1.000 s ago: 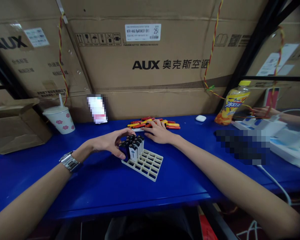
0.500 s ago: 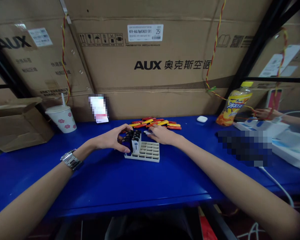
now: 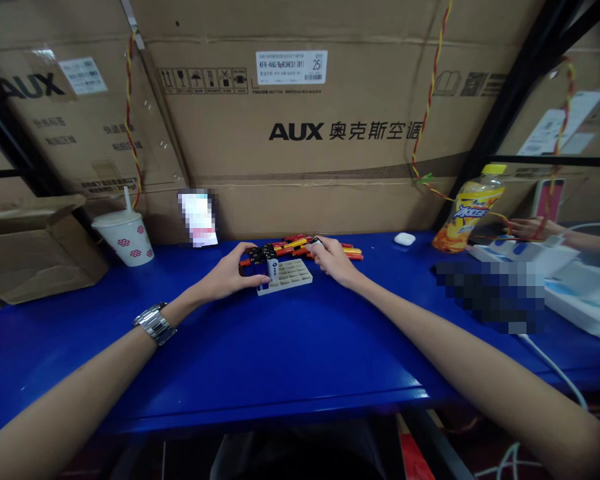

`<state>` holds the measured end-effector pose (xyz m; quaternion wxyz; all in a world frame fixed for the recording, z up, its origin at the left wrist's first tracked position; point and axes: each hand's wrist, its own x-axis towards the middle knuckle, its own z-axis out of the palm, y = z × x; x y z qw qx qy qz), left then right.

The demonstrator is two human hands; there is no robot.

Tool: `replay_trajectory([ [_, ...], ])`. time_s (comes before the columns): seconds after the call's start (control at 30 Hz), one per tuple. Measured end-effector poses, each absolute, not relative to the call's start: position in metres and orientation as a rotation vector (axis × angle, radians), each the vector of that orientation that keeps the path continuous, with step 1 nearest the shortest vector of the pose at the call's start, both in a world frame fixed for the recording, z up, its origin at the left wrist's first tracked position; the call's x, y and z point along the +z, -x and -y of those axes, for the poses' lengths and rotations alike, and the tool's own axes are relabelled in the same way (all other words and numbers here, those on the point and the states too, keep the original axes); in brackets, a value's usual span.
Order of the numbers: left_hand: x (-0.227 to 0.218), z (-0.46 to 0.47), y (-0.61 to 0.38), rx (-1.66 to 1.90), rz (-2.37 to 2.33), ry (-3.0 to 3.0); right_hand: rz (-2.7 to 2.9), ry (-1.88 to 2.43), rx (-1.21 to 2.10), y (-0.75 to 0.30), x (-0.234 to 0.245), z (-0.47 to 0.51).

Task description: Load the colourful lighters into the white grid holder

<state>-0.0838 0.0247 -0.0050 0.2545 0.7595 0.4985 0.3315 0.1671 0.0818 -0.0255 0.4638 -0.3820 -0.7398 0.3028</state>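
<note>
My left hand (image 3: 233,272) is closed around the left end of a pale grid tray (image 3: 295,275), its thumb at the front and its fingers behind. At that end several lighters with black tops stand upright in the slots, among them a white lighter (image 3: 273,269) with a dark logo. The other slots to the right show no lighters. My right hand (image 3: 334,259) pinches a lighter (image 3: 317,241), mostly hidden by the fingers, with its dark top showing. Behind the tray lies a loose pile of red and yellow lighters (image 3: 295,245).
A paper cup with a straw (image 3: 125,238) and a cardboard box (image 3: 40,247) stand left. A lit phone (image 3: 199,218) leans against the cartons behind. On the right are a white case (image 3: 405,239), a drink bottle (image 3: 469,210) and a white power strip (image 3: 570,287).
My left hand has moved the tray away from me, towards the pile, and turned it slightly. My right hand has come up a little with the lighter in its fingers.
</note>
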Motion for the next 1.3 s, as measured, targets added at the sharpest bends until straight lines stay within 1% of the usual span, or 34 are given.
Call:
replay_trajectory([
  [0.13,-0.008,-0.024,0.081,0.917,-1.348,-2.091,1.655,1.11,0.831,-0.162,-0.024,-0.075],
  [0.43,-0.007,-0.024,0.08,0.897,-1.372,-2.142,1.74,1.195,0.606,-0.161,-0.025,-0.075],
  [0.73,-0.011,-0.027,0.082,0.902,-1.375,-2.15,1.733,1.214,0.554,-0.161,-0.023,-0.073],
  [0.87,-0.012,-0.028,0.082,0.907,-1.37,-2.151,1.757,1.112,0.619,-0.163,-0.026,-0.077],
  [1.0,-0.013,-0.028,0.082,0.926,-1.353,-2.151,1.681,0.88,0.968,-0.161,-0.029,-0.082],
  [1.07,-0.013,-0.028,0.082,0.924,-1.363,-2.146,1.653,0.782,1.071,-0.158,-0.029,-0.083],
  [1.13,-0.013,-0.029,0.082,0.921,-1.375,-2.144,1.692,0.729,1.036,-0.154,-0.028,-0.08],
  [1.3,-0.016,-0.03,0.083,0.937,-1.355,-2.154,1.814,0.67,0.824,-0.147,-0.019,-0.061],
])
